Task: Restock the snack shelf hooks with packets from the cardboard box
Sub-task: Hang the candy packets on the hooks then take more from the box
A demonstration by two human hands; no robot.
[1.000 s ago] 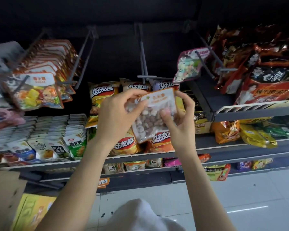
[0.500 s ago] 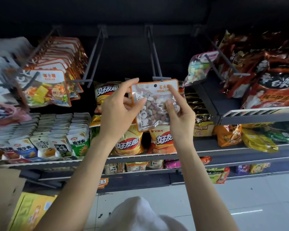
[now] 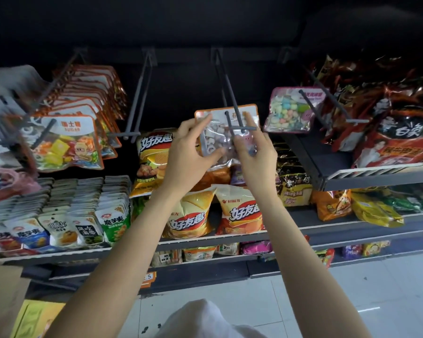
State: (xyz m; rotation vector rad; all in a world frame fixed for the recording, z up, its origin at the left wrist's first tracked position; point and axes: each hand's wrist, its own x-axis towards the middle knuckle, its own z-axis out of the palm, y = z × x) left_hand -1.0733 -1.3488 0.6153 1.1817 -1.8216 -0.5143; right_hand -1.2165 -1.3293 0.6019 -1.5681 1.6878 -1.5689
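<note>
Left hand (image 3: pixel 186 152) and right hand (image 3: pixel 254 152) each pinch a side of 1 clear packet (image 3: pixel 220 140) with an orange top edge, holding pale and brown pieces. Its top sits at the tip of the grey hook (image 3: pixel 232 118), directly above the grip. Right of the grip, a pastel candy packet (image 3: pixel 286 113) hangs. Cardboard box (image 3: pixel 0 301) sits lower left.
</note>
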